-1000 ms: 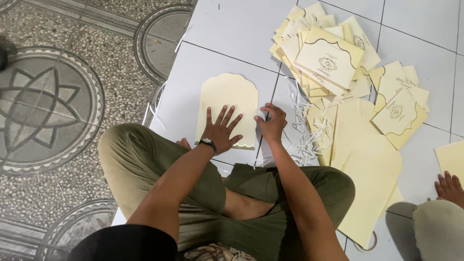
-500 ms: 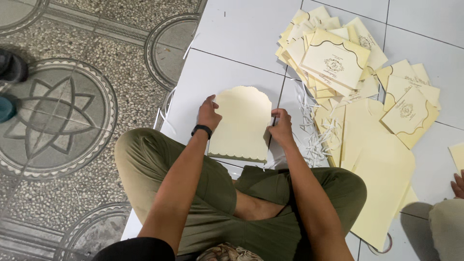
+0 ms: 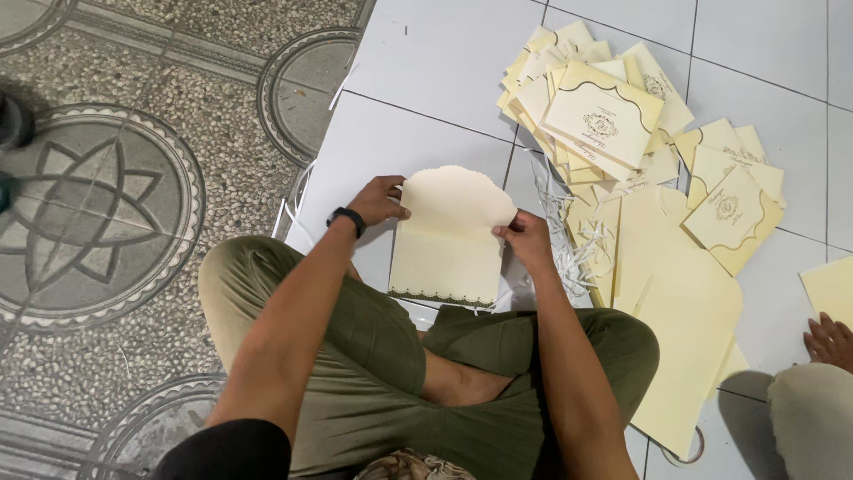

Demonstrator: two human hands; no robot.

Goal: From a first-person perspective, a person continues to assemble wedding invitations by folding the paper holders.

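Item: 1 cream card envelope (image 3: 449,244) with scalloped flap and scalloped lower edge, held lifted over the white floor tiles (image 3: 426,62) just ahead of the person's crossed legs in olive trousers (image 3: 373,356). Left hand (image 3: 380,199), black wristband (image 3: 346,218) at the wrist, grip closed on the envelope's upper left edge beside the flap. Right hand (image 3: 524,240), grip pinched on the right edge where flap meets body. Right of the envelope: loose white paper strips (image 3: 569,231); 1 fanned heap of finished cream envelopes with gold borders and crest (image 3: 595,107); 1 smaller heap (image 3: 729,191); large plain cream sheets (image 3: 684,311) lying flat. Left: patterned terrazzo floor (image 3: 98,204). Lower right corner: another person's hand (image 3: 831,340) resting on a knee, well apart.
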